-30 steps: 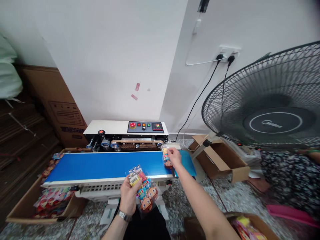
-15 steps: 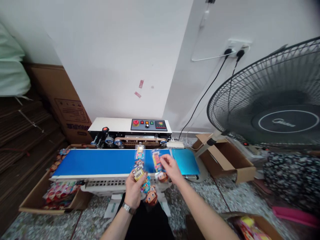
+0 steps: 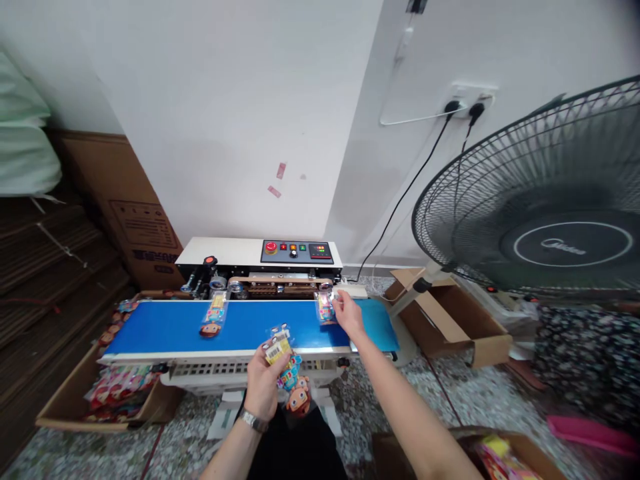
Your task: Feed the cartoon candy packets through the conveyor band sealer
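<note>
- Our left hand (image 3: 263,381) is clamped on a small fan of clear packets (image 3: 290,380) — thumb across the yellow barcode labels, brown-haired cartoon figures hanging toward our lap.
- Our right hand (image 3: 349,313), well apart from the left, has its fingertips at the upper right edge of a single packet (image 3: 325,309); whether they pinch it or only touch it, we cannot tell.
- That single packet lies on the blue conveyor belt (image 3: 270,323), near its right end, its top toward the machine.
- On our left wrist we wear a metal watch (image 3: 254,420).
- Farther left on the belt we see another packet (image 3: 214,315), figure end toward us, top near the rollers.
- Behind the belt stands the white sealing machine (image 3: 220,249), with a dark control panel (image 3: 297,252) — red knob, small buttons, lit digits.
- Below the belt's left end, a cardboard box (image 3: 75,423) holds more packets.
- To our right, a large black fan (image 3: 570,247) stands before an open carton (image 3: 435,327).
- Above, two black plugs sit in a wall socket (image 3: 473,93).
</note>
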`<state>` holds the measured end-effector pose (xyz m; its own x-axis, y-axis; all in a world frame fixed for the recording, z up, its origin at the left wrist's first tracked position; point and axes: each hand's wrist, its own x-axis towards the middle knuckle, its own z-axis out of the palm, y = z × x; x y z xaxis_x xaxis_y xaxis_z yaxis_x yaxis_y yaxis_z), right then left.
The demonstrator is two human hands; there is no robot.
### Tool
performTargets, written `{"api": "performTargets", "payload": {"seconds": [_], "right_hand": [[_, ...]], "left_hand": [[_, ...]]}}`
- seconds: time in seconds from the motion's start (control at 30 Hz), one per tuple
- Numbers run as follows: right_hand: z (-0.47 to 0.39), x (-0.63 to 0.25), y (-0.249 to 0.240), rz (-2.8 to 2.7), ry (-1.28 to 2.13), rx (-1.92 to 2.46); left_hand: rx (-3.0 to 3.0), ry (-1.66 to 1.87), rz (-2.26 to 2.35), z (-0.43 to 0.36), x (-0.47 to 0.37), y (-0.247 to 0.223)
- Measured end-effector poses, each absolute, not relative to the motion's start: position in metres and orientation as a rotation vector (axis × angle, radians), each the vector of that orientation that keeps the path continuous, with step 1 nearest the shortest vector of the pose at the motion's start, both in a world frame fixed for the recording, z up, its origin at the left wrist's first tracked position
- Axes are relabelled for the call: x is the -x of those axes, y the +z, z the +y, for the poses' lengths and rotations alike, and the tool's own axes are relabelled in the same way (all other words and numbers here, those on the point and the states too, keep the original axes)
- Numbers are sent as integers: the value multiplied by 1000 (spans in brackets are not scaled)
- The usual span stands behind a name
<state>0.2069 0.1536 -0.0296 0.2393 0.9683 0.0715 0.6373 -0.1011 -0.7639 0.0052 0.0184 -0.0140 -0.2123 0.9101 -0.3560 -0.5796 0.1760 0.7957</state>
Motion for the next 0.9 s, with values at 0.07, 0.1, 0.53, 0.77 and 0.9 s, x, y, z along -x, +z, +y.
{"api": "performTargets", "payload": {"seconds": [0.07,0.1,0.53,0.77,0.9], "right_hand": [[137,-190,-20,-1574,734,1636],[126,-181,-16,-1633,861,1502],[68,-152,28,-1940,1018,1075],[68,-149,41,-2054,949,1074],[66,-149,34,-1883,1112,1110]], "left_hand": [[-402,1442,1084,19,-6,-11],[-407,1448,1075,19,-7,-10],[-652,1376,1076,18,-12,-7],[-708,1371,1126,17,-6,-9],[-686,1366,1103,18,-5,-3]]}}
